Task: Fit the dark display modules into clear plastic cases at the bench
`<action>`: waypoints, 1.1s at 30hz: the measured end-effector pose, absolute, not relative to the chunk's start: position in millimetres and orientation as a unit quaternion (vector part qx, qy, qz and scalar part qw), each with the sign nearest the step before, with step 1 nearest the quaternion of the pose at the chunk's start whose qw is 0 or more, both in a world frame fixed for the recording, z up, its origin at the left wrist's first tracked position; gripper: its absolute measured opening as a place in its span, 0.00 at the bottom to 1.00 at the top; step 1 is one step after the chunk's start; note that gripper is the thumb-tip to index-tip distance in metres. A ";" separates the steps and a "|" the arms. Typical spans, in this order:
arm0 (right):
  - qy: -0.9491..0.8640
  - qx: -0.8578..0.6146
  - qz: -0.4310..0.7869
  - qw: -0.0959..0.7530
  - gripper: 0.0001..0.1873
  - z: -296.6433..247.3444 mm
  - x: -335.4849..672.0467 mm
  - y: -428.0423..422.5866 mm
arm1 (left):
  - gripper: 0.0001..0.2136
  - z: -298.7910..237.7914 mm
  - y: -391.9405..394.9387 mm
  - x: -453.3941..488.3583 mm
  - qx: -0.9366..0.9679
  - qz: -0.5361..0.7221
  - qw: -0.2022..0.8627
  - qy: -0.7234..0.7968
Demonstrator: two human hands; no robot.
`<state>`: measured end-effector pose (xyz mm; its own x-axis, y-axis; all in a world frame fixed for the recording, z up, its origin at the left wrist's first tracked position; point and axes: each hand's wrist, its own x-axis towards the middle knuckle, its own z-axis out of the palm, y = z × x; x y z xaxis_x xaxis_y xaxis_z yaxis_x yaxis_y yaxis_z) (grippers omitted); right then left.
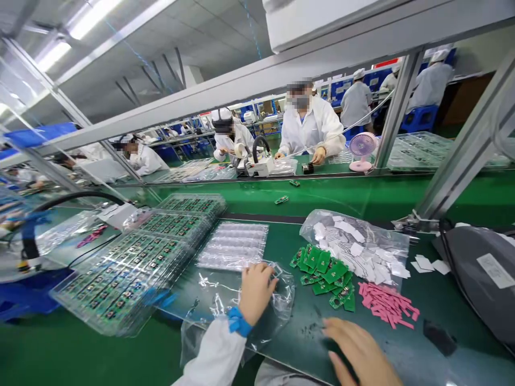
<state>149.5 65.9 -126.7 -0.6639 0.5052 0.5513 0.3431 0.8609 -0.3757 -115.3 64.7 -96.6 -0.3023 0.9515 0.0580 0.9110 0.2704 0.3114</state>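
My left hand (256,292), with a blue band at the wrist, lies palm down over a crumpled clear plastic bag (284,295). Its fingers are slightly bent and apart, reaching the near edge of a clear ribbed plastic tray (235,244). I see nothing held in them. At the lower right, my right hand (358,351) hovers over the green mat with thumb and fingers apart, holding nothing. Closest to it are small dark bits (311,328) on the mat, a pile of green circuit boards (328,273) and a heap of pink strips (386,304).
Stacked clear trays of circuit boards (132,262) stand at the left. A bag of white pieces (358,246) lies behind the boards. A dark grey bag (478,273) sits at the right. Beyond a green belt (241,201) with two loose boards, a co-worker (309,123) faces me near a pink fan (362,150).
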 end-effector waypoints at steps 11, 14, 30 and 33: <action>-0.910 -0.211 0.351 0.063 0.26 -143.2 53.2 70.1 | 0.07 -111.8 67.8 -125.4 0.595 0.161 0.083 0.783; -0.903 -0.222 0.360 0.072 0.26 -143.9 54.0 69.4 | 0.08 -109.2 73.2 -140.8 0.592 0.218 0.130 0.765; -0.805 -0.336 0.247 0.423 0.15 -106.2 99.8 68.6 | 0.08 -32.2 57.9 -101.3 0.659 0.323 0.210 0.646; -0.812 -0.316 0.164 0.462 0.11 -88.0 131.3 71.1 | 0.10 -36.6 46.9 -56.2 0.760 0.255 0.150 0.578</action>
